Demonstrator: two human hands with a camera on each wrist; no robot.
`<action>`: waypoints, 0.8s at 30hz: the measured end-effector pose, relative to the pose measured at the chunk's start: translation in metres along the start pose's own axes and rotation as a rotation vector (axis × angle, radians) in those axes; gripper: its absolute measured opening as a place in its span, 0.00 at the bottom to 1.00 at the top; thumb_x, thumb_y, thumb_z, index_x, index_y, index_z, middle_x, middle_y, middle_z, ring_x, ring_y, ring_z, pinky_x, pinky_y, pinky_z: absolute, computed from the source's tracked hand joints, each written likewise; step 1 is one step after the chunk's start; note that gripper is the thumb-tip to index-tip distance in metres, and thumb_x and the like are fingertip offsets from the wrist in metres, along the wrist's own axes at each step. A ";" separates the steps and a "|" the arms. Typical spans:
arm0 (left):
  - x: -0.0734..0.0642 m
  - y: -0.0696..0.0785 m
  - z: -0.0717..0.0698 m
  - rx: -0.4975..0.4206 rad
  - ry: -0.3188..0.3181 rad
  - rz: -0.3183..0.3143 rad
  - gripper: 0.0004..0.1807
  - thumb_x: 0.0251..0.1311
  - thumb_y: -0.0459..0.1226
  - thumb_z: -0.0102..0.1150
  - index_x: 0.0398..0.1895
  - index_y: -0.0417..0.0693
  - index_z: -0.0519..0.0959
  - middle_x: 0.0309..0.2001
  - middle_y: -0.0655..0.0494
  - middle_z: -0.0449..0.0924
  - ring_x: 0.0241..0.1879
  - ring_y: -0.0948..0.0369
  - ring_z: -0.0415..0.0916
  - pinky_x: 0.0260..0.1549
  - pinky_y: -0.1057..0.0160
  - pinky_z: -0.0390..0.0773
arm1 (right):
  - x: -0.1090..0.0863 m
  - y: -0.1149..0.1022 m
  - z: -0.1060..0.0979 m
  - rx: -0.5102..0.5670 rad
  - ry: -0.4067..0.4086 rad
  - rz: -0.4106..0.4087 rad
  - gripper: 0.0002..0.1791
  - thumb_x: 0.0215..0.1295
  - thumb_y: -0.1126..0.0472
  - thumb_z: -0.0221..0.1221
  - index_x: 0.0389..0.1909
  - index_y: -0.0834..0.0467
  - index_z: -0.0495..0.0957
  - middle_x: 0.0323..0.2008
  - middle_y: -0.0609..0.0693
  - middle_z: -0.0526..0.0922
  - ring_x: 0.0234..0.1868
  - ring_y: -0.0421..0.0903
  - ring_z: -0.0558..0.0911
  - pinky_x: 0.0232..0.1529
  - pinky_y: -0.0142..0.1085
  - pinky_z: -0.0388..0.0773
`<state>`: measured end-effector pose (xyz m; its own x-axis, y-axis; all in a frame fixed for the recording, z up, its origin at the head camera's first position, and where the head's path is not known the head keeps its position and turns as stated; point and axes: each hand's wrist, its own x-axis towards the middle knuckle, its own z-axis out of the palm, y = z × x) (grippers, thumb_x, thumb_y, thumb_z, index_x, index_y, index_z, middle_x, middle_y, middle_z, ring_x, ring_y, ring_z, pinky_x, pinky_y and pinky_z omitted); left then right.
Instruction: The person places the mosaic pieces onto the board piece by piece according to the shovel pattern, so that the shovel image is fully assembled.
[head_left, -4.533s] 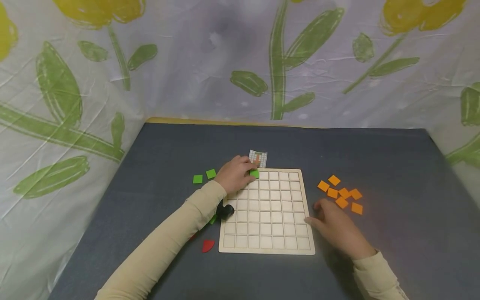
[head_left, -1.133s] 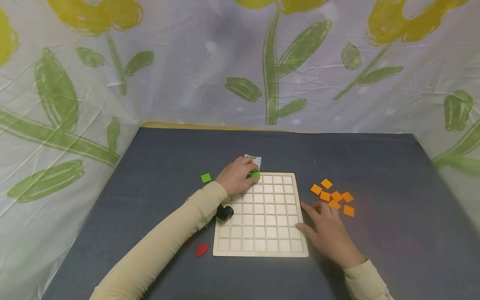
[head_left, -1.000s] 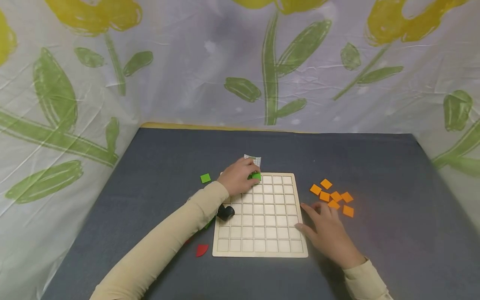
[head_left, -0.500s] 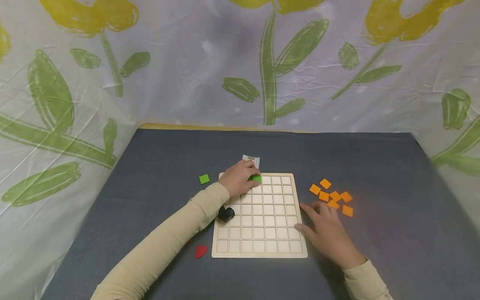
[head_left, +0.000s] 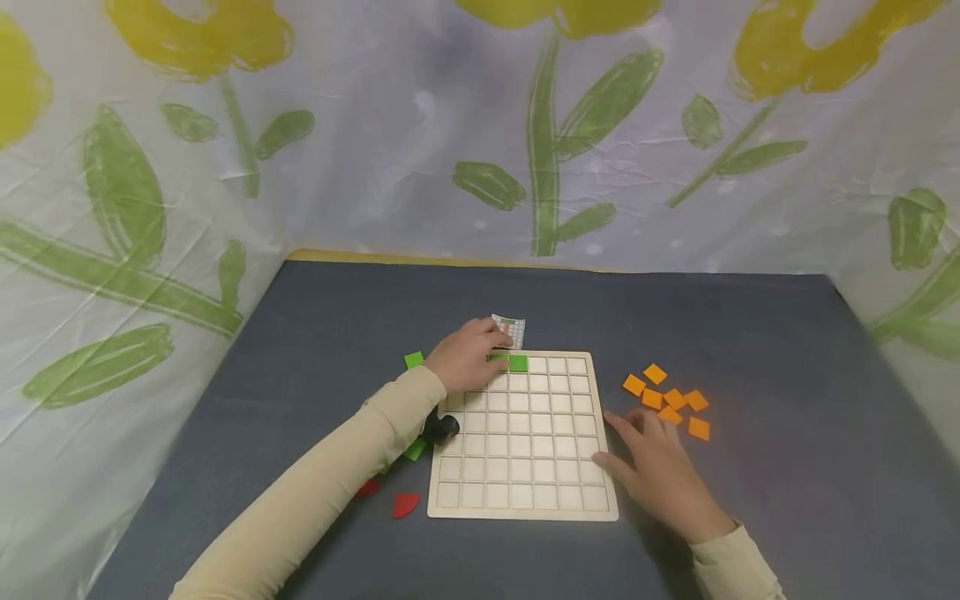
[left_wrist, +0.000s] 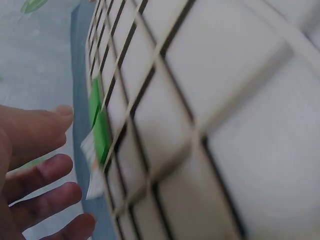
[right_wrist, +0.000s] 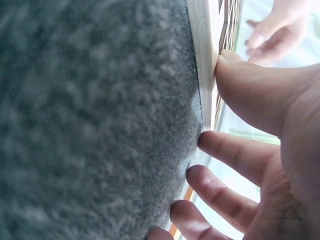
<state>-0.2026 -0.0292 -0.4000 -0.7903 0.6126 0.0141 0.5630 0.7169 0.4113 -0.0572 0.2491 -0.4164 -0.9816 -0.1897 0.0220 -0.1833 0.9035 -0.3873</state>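
Note:
A pale wooden grid board (head_left: 532,471) lies on the dark table, with two green square tiles (head_left: 518,363) side by side in its far row. My left hand (head_left: 467,357) hovers over the board's far left corner, fingers apart and holding nothing. In the left wrist view, its fingertips (left_wrist: 62,111) are clear of the tiles, which sit in their cells. At the board's right edge is my right hand (head_left: 660,475). Its thumb (right_wrist: 245,87) touches the wooden rim, while its other fingers are spread against the table beside it.
A small printed grid card (head_left: 512,330) lies behind the board. Several orange square tiles (head_left: 674,399) are scattered to its right. Loose green tiles (head_left: 414,360) and red quarter-round pieces (head_left: 406,505) lie at its left, partly hidden by my left sleeve (head_left: 330,475).
My left hand, earlier at the far row with a green tile, has let go and drawn back left; that tile lies beside another one. One loose green tile left the far-left group. My right hand stays put.

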 end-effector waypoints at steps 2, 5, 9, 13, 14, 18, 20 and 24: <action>-0.008 -0.007 -0.007 0.018 0.019 -0.023 0.17 0.67 0.42 0.56 0.57 0.49 0.78 0.50 0.52 0.73 0.46 0.57 0.69 0.40 0.60 0.74 | 0.000 0.000 0.000 -0.006 0.003 -0.003 0.31 0.61 0.46 0.63 0.63 0.56 0.73 0.52 0.61 0.71 0.47 0.58 0.68 0.43 0.51 0.70; -0.022 -0.020 -0.017 0.036 0.047 -0.063 0.18 0.66 0.40 0.57 0.57 0.47 0.78 0.50 0.50 0.72 0.48 0.55 0.69 0.41 0.57 0.74 | 0.000 0.000 0.000 -0.001 -0.003 0.000 0.32 0.62 0.46 0.62 0.64 0.56 0.72 0.53 0.61 0.70 0.49 0.58 0.68 0.44 0.52 0.70; -0.043 -0.038 -0.024 0.033 0.058 -0.133 0.19 0.64 0.41 0.60 0.57 0.47 0.77 0.52 0.48 0.72 0.51 0.52 0.69 0.46 0.54 0.74 | 0.000 -0.001 -0.001 0.005 -0.023 0.006 0.32 0.63 0.44 0.61 0.64 0.55 0.71 0.55 0.62 0.70 0.51 0.60 0.67 0.45 0.55 0.69; -0.059 -0.050 -0.024 0.031 0.061 -0.187 0.21 0.62 0.42 0.62 0.58 0.47 0.77 0.52 0.49 0.72 0.52 0.51 0.69 0.48 0.52 0.74 | 0.000 -0.001 -0.002 0.001 -0.027 0.011 0.32 0.63 0.44 0.61 0.64 0.54 0.71 0.55 0.62 0.70 0.52 0.60 0.67 0.45 0.56 0.69; -0.063 -0.053 -0.024 0.031 0.063 -0.194 0.21 0.62 0.42 0.63 0.58 0.47 0.77 0.52 0.48 0.72 0.52 0.51 0.69 0.48 0.52 0.74 | -0.001 -0.002 -0.002 0.002 -0.027 0.011 0.32 0.63 0.43 0.61 0.64 0.54 0.71 0.55 0.62 0.70 0.51 0.60 0.67 0.45 0.56 0.69; -0.072 -0.063 -0.024 0.034 0.059 -0.217 0.23 0.60 0.42 0.64 0.59 0.47 0.76 0.52 0.48 0.71 0.52 0.50 0.69 0.48 0.51 0.74 | -0.001 -0.003 -0.003 0.007 -0.034 0.010 0.32 0.63 0.42 0.60 0.64 0.55 0.71 0.55 0.62 0.70 0.51 0.60 0.67 0.45 0.56 0.69; -0.075 -0.068 -0.023 0.036 0.054 -0.231 0.24 0.60 0.42 0.65 0.59 0.46 0.76 0.52 0.47 0.70 0.52 0.51 0.69 0.48 0.51 0.74 | -0.001 -0.004 -0.004 0.011 -0.040 0.012 0.33 0.63 0.42 0.60 0.64 0.55 0.71 0.55 0.61 0.70 0.52 0.60 0.67 0.45 0.56 0.69; -0.080 -0.073 -0.023 0.055 0.058 -0.241 0.24 0.60 0.42 0.65 0.58 0.44 0.76 0.51 0.46 0.70 0.51 0.51 0.70 0.46 0.51 0.75 | -0.001 -0.006 -0.005 0.008 -0.041 0.019 0.33 0.63 0.43 0.60 0.64 0.55 0.71 0.55 0.61 0.70 0.51 0.60 0.66 0.45 0.56 0.68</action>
<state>-0.1859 -0.1379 -0.4100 -0.9151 0.4023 -0.0252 0.3674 0.8581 0.3586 -0.0552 0.2460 -0.4100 -0.9818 -0.1887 -0.0232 -0.1644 0.9039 -0.3950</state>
